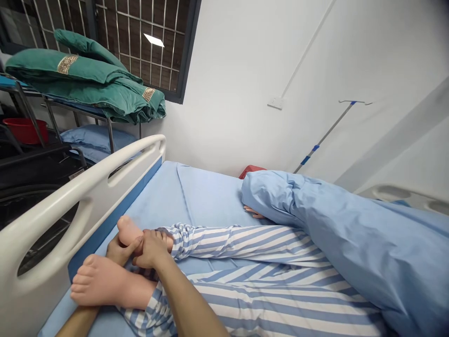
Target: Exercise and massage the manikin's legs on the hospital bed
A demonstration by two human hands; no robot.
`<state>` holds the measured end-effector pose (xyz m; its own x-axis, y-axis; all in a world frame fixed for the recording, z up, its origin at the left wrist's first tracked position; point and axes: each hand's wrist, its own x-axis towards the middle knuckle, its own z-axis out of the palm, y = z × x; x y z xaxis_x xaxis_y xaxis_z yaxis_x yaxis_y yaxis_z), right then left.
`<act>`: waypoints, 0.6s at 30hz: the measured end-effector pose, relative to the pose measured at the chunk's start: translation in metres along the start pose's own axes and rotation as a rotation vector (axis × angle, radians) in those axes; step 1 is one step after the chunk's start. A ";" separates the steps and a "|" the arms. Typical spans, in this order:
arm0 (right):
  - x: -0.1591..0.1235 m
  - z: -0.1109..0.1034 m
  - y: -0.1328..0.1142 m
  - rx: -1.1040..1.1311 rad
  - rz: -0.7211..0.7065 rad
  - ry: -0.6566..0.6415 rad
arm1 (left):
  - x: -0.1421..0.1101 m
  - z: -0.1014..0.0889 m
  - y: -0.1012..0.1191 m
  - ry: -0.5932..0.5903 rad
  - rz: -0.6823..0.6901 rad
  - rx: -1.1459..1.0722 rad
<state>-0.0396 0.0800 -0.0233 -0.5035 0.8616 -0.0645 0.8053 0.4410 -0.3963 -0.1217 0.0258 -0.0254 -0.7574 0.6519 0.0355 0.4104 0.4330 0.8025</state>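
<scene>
A manikin in blue-and-white striped trousers [245,238] lies on the bed with both smooth pink feet toward the footboard. My left hand [121,250] is wrapped around the far foot [129,230], its thumb across the foot. Just beside it, my right hand [152,245] grips the same leg around the ankle, close to the trouser cuff. A dark patch shows at that ankle, partly covered by my fingers. The near foot [101,283] rests toes up in front of my left forearm, which passes behind it.
A cream footboard [115,161] borders the bed on the left. Light blue bedding [336,224] covers the manikin's upper part, with some fingers [254,213] showing at its edge. Beyond are a drip pole [324,135], folded green quilts [91,77], a wheelchair [35,173] and a red basin [26,130].
</scene>
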 end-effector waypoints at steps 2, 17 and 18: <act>0.000 0.001 0.001 -0.006 -0.003 0.008 | -0.013 -0.008 0.004 0.272 -0.142 0.136; -0.001 -0.003 -0.002 -0.008 0.010 -0.019 | -0.030 -0.020 0.018 0.533 -0.117 0.545; -0.001 -0.003 -0.002 -0.009 0.012 -0.014 | -0.030 -0.021 0.017 0.520 -0.146 0.517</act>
<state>-0.0396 0.0786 -0.0199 -0.4985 0.8630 -0.0820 0.8139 0.4333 -0.3870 -0.1030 0.0006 0.0002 -0.9121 0.2424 0.3305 0.3767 0.8138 0.4426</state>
